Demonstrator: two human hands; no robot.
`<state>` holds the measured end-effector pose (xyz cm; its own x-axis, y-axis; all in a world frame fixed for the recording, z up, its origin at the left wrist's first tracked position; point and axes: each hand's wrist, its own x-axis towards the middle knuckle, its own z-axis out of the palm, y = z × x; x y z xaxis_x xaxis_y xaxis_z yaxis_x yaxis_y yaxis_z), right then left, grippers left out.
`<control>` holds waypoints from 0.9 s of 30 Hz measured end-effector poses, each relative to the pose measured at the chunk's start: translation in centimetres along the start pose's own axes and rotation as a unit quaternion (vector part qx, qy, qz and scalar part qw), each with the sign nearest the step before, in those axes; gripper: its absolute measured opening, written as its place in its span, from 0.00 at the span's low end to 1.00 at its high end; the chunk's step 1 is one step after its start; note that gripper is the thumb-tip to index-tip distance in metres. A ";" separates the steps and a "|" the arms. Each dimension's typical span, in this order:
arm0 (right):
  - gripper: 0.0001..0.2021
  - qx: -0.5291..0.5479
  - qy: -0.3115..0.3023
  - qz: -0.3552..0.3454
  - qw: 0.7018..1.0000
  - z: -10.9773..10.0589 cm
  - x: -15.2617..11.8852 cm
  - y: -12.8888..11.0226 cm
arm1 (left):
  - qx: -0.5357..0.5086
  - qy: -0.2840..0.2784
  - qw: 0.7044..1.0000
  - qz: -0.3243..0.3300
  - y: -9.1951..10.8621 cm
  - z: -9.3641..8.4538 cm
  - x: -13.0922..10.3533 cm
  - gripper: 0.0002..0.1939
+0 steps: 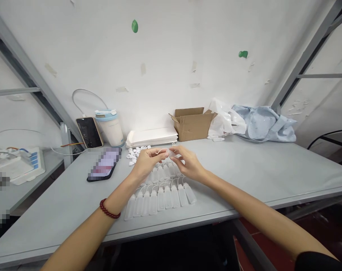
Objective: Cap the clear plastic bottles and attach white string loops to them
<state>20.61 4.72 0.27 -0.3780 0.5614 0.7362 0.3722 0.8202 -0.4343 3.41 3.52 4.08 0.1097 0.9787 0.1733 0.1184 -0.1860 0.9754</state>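
Over the middle of the table, my two hands meet at a small translucent plastic bottle. My right hand is closed round its body with thumb and fingers. My left hand pinches at its other end; the fingertips hide whether a cap is there. Below the hands lies a front row of similar bottles with white tops and thin curved straps or tubes. A second row of bottles lies behind it, partly covered by my hands. Loose small white caps are heaped just beyond my left hand.
A phone lies left of the caps. Along the wall stand another phone, a lidded cup, a stack of white sheets, an open cardboard box, a white plastic bag and a light blue cloth.
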 end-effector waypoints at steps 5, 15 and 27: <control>0.10 0.012 0.013 0.025 1.000 0.1 0.1 -0.4 | 0.040 -0.027 0.999 0.014 0.2 -0.3 0.0 0.10; 0.13 -0.002 -0.016 0.009 1.000 -0.2 0.4 -0.1 | 0.038 0.000 0.999 0.034 -0.5 0.0 0.1 0.12; 0.10 0.029 -0.015 0.082 0.996 -1.1 1.1 -0.7 | 0.086 -0.017 0.994 0.065 -0.3 -0.1 -0.1 0.11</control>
<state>20.84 4.63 2.00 -0.3417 0.6910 0.6370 0.3820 0.7214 -0.5776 3.29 3.49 3.83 0.1685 0.9427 0.2881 0.2687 -0.3251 0.9067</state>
